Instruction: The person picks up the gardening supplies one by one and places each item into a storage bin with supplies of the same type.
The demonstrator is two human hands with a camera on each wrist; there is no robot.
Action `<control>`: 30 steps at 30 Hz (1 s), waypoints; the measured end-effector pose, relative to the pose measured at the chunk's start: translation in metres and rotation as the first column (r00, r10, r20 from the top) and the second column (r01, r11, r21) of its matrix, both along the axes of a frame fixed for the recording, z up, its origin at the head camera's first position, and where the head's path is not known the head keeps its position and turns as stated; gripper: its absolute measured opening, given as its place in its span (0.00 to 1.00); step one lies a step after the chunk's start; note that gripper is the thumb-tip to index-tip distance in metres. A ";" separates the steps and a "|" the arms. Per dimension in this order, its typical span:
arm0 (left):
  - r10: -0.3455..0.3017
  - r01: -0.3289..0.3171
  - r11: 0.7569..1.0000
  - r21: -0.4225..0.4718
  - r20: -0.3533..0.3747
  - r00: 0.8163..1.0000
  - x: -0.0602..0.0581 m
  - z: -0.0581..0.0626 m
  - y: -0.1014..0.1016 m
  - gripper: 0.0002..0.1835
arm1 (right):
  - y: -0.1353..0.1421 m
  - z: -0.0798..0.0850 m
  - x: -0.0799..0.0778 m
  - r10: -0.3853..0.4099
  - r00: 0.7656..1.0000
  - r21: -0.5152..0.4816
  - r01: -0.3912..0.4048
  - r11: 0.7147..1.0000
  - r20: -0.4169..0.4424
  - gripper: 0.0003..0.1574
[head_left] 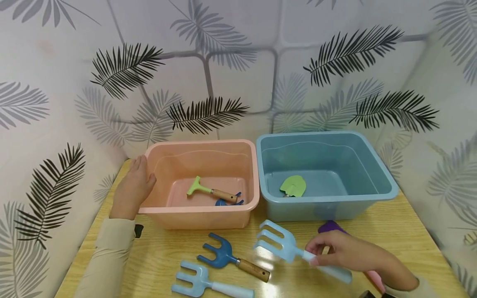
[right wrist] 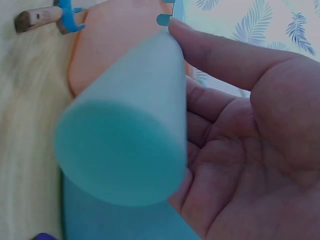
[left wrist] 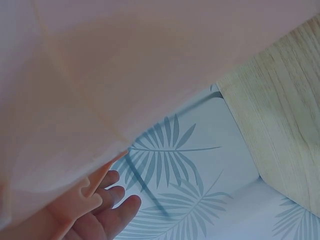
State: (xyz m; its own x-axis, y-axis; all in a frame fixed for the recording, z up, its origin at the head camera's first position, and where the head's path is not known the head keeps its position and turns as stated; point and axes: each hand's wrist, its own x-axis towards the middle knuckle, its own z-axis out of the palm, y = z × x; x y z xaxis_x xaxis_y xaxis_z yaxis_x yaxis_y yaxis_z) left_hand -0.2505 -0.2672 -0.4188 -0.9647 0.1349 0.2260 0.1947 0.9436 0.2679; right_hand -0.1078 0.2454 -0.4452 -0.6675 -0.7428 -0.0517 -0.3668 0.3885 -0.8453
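Note:
My right hand (head_left: 329, 248) pinches the pale handle of a light blue toy garden fork (head_left: 277, 240), its tines pointing left, in front of the blue bin (head_left: 305, 207). Up close in the right wrist view, the fork's handle (right wrist: 130, 125) lies between thumb and fingers. At the left rim of the pink bin (head_left: 197, 219), my left hand (head_left: 132, 186) grips the edge, thumb toward the inside. Fingers (left wrist: 117, 215) show under that rim in the left wrist view. A dark blue fork (head_left: 223, 254) with a wooden handle and another light blue fork (head_left: 199, 279) lie on the table.
Inside the pink bin are a green rake-like tool (head_left: 203, 188) with a wooden handle and a dark blue tool (head_left: 221, 202). The blue bin holds a green shovel head (head_left: 294, 185). A purple tool (head_left: 331, 226) is partly hidden behind my right hand. Patterned cloth (head_left: 238, 82) stands behind.

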 end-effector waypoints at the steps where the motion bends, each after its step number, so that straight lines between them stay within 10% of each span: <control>1: 0.000 0.000 1.000 -0.001 0.001 1.000 0.000 0.000 0.000 0.33 | 0.000 0.003 -0.001 0.000 1.000 0.001 0.000 1.000 -0.010 0.10; 30: -0.016 0.015 1.000 -0.023 -0.022 1.000 0.000 -0.001 0.000 0.33 | -0.038 0.105 -0.048 -0.016 0.991 -0.005 0.017 1.000 0.132 0.10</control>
State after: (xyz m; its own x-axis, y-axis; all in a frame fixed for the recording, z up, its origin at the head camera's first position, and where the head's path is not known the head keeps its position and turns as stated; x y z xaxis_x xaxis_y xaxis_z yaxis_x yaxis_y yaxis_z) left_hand -0.2505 -0.2674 -0.4195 -0.9571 0.1554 0.2445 0.2154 0.9462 0.2416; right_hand -0.1562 0.2070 -0.3398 -0.6674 -0.7321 -0.1362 -0.2451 0.3887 -0.8882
